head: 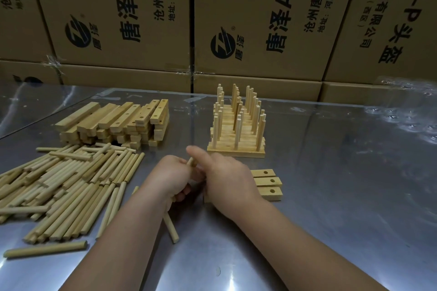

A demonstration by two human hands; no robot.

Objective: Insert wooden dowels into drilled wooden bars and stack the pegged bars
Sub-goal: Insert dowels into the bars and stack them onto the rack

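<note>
My left hand (pixel 171 178) grips a bundle of wooden dowels (pixel 170 225); their lower ends stick out below the fist. My right hand (pixel 225 177) pinches one dowel (pixel 190 161) by its top, just beside the left fist. Three drilled bars (pixel 268 183) lie side by side under my right hand, with only their right ends and holes showing. Behind them stands the stack of pegged bars (pixel 236 130), dowels pointing up. A heap of loose dowels (pixel 63 182) lies at the left. Undrilled-looking and drilled bars are piled (pixel 113 123) behind that heap.
The work surface is a shiny metal table (pixel 331 184). Cardboard boxes (pixel 236 19) with printed lettering form a wall along its far edge. A single dowel (pixel 45 249) lies apart near the front left.
</note>
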